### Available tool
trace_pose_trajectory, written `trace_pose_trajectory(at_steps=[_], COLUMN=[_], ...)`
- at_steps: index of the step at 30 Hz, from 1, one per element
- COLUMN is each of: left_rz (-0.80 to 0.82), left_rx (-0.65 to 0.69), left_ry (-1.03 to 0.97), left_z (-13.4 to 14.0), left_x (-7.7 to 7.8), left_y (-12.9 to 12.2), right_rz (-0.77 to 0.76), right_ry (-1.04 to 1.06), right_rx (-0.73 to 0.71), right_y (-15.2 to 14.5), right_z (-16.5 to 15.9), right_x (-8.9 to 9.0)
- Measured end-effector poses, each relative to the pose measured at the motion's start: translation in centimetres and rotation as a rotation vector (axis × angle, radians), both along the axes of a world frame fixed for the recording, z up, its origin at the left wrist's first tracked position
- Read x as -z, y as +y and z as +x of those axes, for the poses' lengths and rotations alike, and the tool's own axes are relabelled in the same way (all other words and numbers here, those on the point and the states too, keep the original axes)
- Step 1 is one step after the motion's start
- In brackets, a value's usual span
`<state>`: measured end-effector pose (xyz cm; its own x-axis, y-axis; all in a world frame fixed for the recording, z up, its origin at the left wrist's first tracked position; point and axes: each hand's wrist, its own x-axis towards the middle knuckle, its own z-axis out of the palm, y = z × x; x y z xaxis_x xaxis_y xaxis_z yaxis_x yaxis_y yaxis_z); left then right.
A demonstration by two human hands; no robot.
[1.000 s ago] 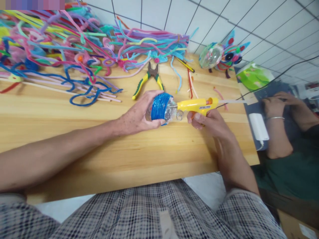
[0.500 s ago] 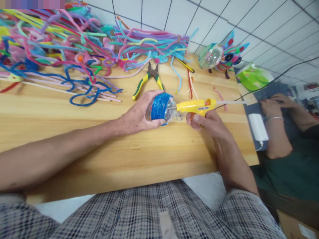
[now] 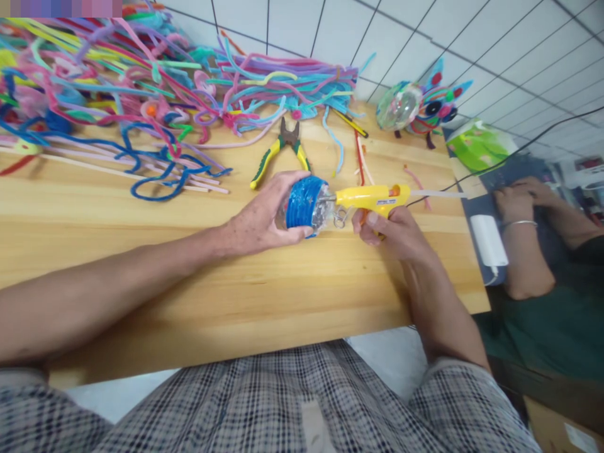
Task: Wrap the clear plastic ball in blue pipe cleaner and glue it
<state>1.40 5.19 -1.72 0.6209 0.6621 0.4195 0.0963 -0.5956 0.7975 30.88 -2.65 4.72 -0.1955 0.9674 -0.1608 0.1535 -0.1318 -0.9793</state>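
My left hand (image 3: 267, 217) is wrapped round a clear plastic bottle piece (image 3: 302, 204) with a band of blue pipe cleaner wound about it. In my right hand (image 3: 394, 233) is a yellow hot glue gun (image 3: 370, 198), its fingers curled at the grip and trigger. The gun's metal nozzle points left and reaches the clear end of the bottle piece; whether it touches is hard to tell. A wire stand hangs under the nozzle, and a glue stick (image 3: 438, 193) juts from the gun's back.
Pliers (image 3: 283, 148) lie just beyond my left hand. Heaps of coloured pipe cleaners (image 3: 287, 82) fill the back left. A decorated bottle figure (image 3: 436, 107) stands at the back right. Past the table's right edge are a white box-shaped device (image 3: 489, 241) and another person's hands (image 3: 516, 198).
The glue gun has tilted slightly, its nozzle shifting a little along the bottle piece's clear end. My left hand and the bottle piece stay almost still.
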Motion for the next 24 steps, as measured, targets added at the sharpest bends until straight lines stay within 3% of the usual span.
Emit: trace_pose_trajectory(at_steps=[4, 10, 13, 18, 24], left_rz=[0.022, 0.146, 0.136, 0.159, 0.203], left_rx=[-0.002, -0.013, -0.049, -0.07, -0.133], left_ry=[-0.019, -0.039, -0.021, -0.022, -0.045], left_z=[0.1, 0.3, 0.4, 0.5, 0.5], left_x=[0.5, 1.3, 1.1, 1.4, 1.6], left_y=[0.0, 0.0, -0.3, -0.4, -0.6], right_rz=[0.032, 0.323, 0.367, 0.278, 0.25], right_ry=[-0.011, -0.301, -0.37, -0.237, -0.177], right_rx=[0.088, 0.521, 0.658, 0.603, 0.333], right_y=[0.4, 3.2, 4.5, 4.4, 1.8], right_z=[0.8, 6.1, 9.4, 10.2, 4.9], right_x=[-0.2, 0.9, 2.2, 2.3, -1.9])
